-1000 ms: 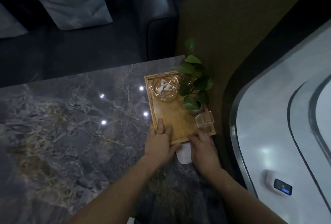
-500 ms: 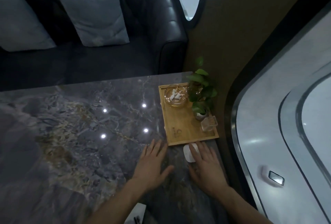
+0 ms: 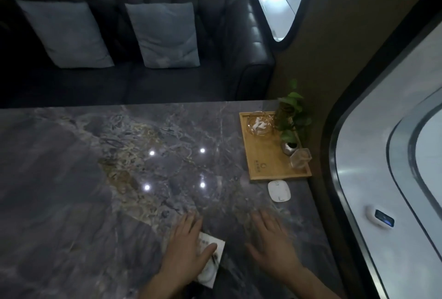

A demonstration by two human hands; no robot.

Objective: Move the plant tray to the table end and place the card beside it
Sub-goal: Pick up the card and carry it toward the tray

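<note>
The wooden tray (image 3: 264, 162) sits at the far right end of the marble table (image 3: 95, 179), against the wall. On it stand a small green plant (image 3: 293, 117) in a grey pot, a glass bowl (image 3: 260, 125) and a clear glass cup (image 3: 300, 161). A white card (image 3: 216, 267) lies flat near the table's front edge. My left hand (image 3: 189, 248) rests on top of the card, fingers spread and covering its left part. My right hand (image 3: 272, 241) lies flat on the table to the right of the card, holding nothing.
A small white rounded device (image 3: 279, 190) lies just in front of the tray. A dark sofa (image 3: 134, 81) with two grey cushions (image 3: 165, 35) stands beyond the table. A curved white wall panel (image 3: 392, 155) runs along the right.
Both hands drew back from the tray toward the front edge. My left hand came down onto the card. The tray stays at the table's end, the white device now uncovered.
</note>
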